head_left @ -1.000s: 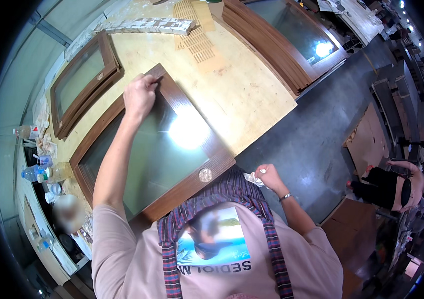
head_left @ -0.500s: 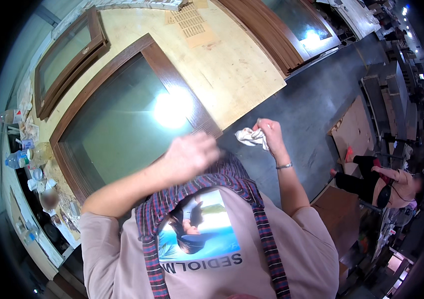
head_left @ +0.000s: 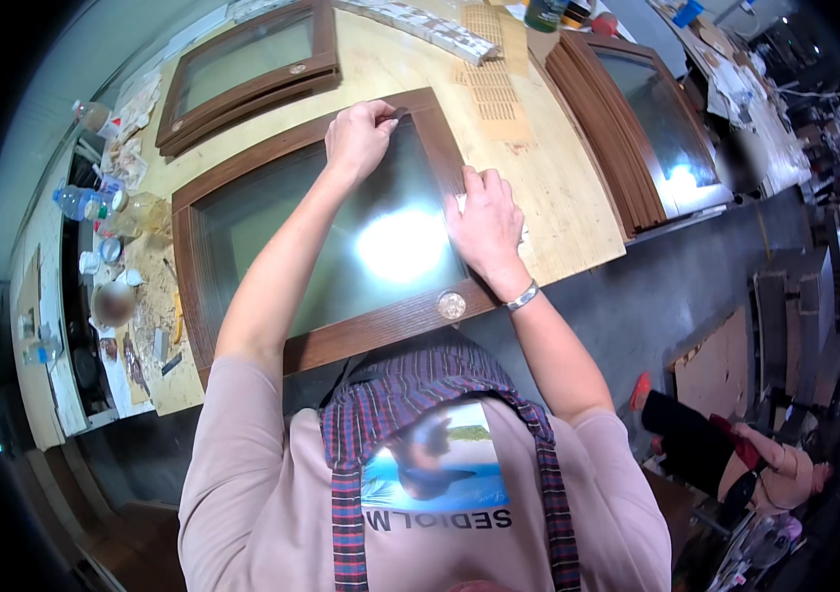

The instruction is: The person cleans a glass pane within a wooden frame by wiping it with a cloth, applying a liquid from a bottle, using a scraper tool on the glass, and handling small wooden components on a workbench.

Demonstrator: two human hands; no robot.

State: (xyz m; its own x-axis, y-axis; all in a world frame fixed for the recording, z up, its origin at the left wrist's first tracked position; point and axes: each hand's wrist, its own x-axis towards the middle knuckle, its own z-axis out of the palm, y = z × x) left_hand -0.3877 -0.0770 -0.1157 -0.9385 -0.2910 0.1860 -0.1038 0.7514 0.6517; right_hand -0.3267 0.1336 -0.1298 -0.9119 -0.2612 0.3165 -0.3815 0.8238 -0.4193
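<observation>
A brown wooden frame [head_left: 366,333] with a greenish glass pane [head_left: 272,252] lies flat on the pale wooden table in front of me. Over its far right corner, my left hand [head_left: 357,143] is closed in a pinch; a small dark bit shows at the fingertips, too little to name. My right hand [head_left: 485,225] presses on the frame's right side, fingers bent over a crumpled white rag that is mostly hidden beneath it. A pale round disc [head_left: 452,305] sits on the near right corner of the frame. Bright light reflects off the glass.
Another glazed frame stack [head_left: 247,79] lies at the far left, and more brown frames [head_left: 603,138] stand at the right. Bottles and jars [head_left: 134,212] crowd the left edge. A white-stained bar [head_left: 420,28] lies at the back. A person [head_left: 726,454] sits at the lower right.
My left hand has moved away from me to the frame's far right corner. The right hand has come from beyond the table edge onto the frame with the rag. My view has shifted.
</observation>
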